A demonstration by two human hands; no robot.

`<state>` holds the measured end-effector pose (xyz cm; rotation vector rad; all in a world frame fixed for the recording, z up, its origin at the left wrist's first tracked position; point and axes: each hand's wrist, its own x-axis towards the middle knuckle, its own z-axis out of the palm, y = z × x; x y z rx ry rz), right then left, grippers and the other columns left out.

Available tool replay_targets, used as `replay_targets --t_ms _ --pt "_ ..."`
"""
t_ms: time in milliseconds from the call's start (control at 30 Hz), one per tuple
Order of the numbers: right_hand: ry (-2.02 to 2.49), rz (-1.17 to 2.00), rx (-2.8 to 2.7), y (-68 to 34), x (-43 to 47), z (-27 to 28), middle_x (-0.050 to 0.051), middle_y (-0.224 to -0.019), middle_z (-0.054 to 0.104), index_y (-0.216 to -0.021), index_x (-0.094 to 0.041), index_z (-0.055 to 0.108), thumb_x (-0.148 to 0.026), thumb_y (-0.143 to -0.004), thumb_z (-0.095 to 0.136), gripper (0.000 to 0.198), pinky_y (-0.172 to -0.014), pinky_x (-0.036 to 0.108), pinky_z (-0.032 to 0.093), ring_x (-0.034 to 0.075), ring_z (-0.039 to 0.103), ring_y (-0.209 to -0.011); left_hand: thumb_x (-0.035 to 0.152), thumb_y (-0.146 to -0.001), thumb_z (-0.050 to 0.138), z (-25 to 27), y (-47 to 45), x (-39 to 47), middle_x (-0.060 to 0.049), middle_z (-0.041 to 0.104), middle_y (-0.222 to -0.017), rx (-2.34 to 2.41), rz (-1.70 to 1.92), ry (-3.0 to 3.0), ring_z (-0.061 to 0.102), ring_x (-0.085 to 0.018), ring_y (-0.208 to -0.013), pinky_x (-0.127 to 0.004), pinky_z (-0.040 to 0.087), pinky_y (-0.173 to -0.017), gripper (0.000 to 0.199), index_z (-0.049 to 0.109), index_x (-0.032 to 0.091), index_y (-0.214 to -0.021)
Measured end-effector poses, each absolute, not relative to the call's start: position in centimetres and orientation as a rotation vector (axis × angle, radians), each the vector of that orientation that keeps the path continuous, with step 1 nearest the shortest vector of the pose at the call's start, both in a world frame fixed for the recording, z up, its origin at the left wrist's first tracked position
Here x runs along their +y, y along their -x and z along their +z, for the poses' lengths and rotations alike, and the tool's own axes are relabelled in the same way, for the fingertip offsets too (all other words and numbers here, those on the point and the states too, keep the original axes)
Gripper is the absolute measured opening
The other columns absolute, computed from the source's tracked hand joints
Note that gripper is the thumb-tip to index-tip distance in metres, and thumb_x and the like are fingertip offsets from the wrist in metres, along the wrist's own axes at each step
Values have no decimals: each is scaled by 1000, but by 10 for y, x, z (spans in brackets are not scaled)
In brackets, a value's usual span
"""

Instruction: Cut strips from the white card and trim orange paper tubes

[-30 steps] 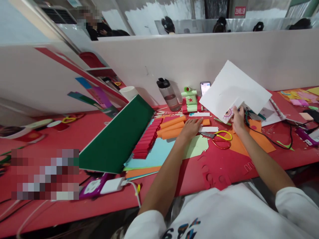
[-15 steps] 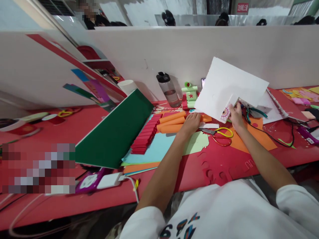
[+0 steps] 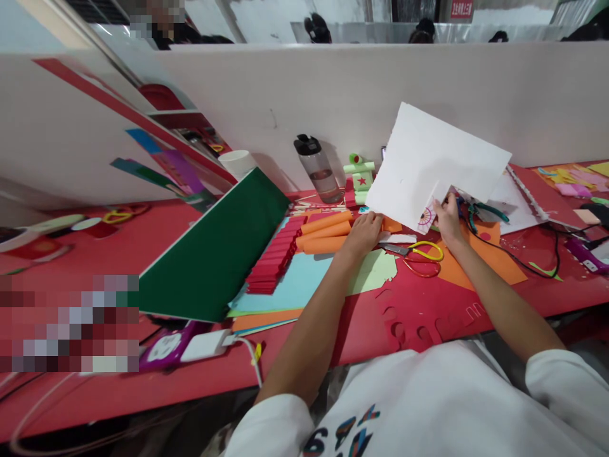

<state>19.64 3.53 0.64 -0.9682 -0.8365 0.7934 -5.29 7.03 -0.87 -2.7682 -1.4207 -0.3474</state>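
Note:
My right hand (image 3: 448,217) grips the lower edge of a large white sheet (image 3: 435,165) and holds it tilted up off the red table (image 3: 143,254). A small round pink-and-white drawing (image 3: 425,218) shows at the sheet's lower corner beside my fingers. My left hand (image 3: 364,233) lies flat on the table, fingers apart, touching orange paper rolls (image 3: 326,231) and a pale green sheet (image 3: 375,273). Yellow-handled scissors (image 3: 419,252) lie between the two hands.
A green board (image 3: 219,247) leans at the left beside a stack of red folded strips (image 3: 273,257). A water bottle (image 3: 316,168), a white cup (image 3: 238,163) and a green paper model (image 3: 360,178) stand by the partition. Pliers (image 3: 480,212), cables and coloured paper lie at the right.
The white sheet has swung a little to the left and upward in my right hand. My left hand has stayed on the orange rolls. The view has shifted slightly.

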Motion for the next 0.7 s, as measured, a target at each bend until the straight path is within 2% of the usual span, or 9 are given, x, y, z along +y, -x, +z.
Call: replay_targets --t_ms 100,200,367,467,700 --pt "950 785 -867 -197 36 5 2 -104 73 -101 -29 52 -32 -79 81 36 -60 29 56 22 72 -96 42 -105 56 -11 52 71 -20 59 -143 -1417 -337 2773 53 -36 -137 -48 38 -118 45 54 16 -142" --pt "942 807 -877 -198 36 3 0 -96 72 -102 -29 50 -32 -80 81 38 -52 26 51 19 70 -81 41 -106 55 -11 52 71 -20 59 -146 -1424 -324 2794 52 -36 -137 -47 37 -119 43 55 15 -140" --pt "924 832 -889 -200 36 3 -5 -80 64 -100 -28 46 -31 -79 81 40 -40 20 32 10 50 -53 42 -106 55 -9 52 70 -21 62 -143 -1433 -294 2800 55 -36 -132 -47 37 -118 41 58 13 -136" --pt "948 834 -881 -202 36 4 -6 -79 60 -102 -28 47 -27 -80 80 40 -41 20 31 9 47 -53 41 -106 54 -8 51 70 -21 63 -139 -1430 -290 2790 56 -36 -130 -48 38 -116 40 59 13 -134" --pt "944 867 -878 -203 37 6 -5 -83 64 -108 -28 50 -21 -76 79 44 -43 21 33 10 48 -54 40 -107 54 -7 48 69 -19 68 -135 -1427 -310 2781 58 -35 -131 -47 39 -117 34 64 16 -128"
